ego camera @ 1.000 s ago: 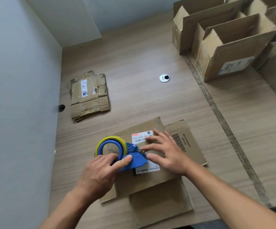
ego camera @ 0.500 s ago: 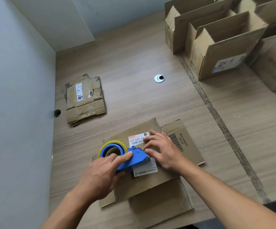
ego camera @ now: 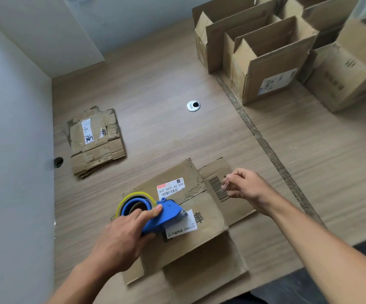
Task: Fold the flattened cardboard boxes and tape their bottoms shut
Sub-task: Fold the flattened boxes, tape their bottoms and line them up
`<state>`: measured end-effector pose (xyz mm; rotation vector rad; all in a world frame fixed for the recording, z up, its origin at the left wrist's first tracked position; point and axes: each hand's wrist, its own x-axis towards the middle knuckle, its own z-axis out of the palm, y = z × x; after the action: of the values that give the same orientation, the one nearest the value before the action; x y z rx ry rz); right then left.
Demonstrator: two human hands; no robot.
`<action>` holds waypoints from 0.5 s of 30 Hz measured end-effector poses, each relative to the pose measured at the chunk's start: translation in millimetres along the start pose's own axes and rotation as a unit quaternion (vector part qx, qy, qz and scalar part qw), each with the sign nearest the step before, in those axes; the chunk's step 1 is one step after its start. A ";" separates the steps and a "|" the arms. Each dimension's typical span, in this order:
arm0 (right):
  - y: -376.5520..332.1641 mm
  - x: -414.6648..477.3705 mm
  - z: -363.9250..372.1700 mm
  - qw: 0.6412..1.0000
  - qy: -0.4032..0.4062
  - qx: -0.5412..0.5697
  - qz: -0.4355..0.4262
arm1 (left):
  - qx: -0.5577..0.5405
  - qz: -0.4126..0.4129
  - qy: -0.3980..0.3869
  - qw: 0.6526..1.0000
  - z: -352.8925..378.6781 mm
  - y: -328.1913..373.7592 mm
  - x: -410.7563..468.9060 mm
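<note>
A cardboard box point(ego camera: 201, 227) lies on the wooden table point(ego camera: 155, 88) in front of me, bottom flaps up, with white labels on them. My left hand point(ego camera: 123, 240) grips a blue tape dispenser point(ego camera: 164, 216) with a yellow-edged roll, resting on the box's left part. To the right, my right hand point(ego camera: 247, 187) pinches the clear tape end point(ego camera: 225, 184) and holds it above the barcode flap, away from the dispenser.
A stack of flattened boxes point(ego camera: 96, 141) lies at the left near the wall. Several folded open boxes point(ego camera: 272, 60) stand at the back right. A metal cable grommet point(ego camera: 193, 105) sits mid-table. A seam strip point(ego camera: 263, 141) runs diagonally down the table.
My right hand has left the dispenser's front and moved right and up, pulling the tape end out. The left hand keeps its hold on the dispenser.
</note>
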<state>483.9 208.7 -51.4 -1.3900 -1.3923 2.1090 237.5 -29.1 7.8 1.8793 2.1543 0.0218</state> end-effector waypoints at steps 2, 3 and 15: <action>-4.2 4.8 7.3 1.000 -0.012 0.005 0.024 | 0.004 0.000 0.004 1.000 -0.7 0.6 0.0; -5.0 6.6 7.8 1.000 -0.014 0.002 0.028 | -0.001 -0.004 0.006 1.000 -1.7 1.6 0.3; 10.2 26.3 13.8 0.991 -0.006 -0.123 0.058 | 0.003 -0.013 -0.006 1.000 -3.2 3.6 -1.0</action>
<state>461.9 212.6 -73.5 -1.5859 -1.6627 2.0737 240.5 -28.9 11.9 1.8496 2.1734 -0.0010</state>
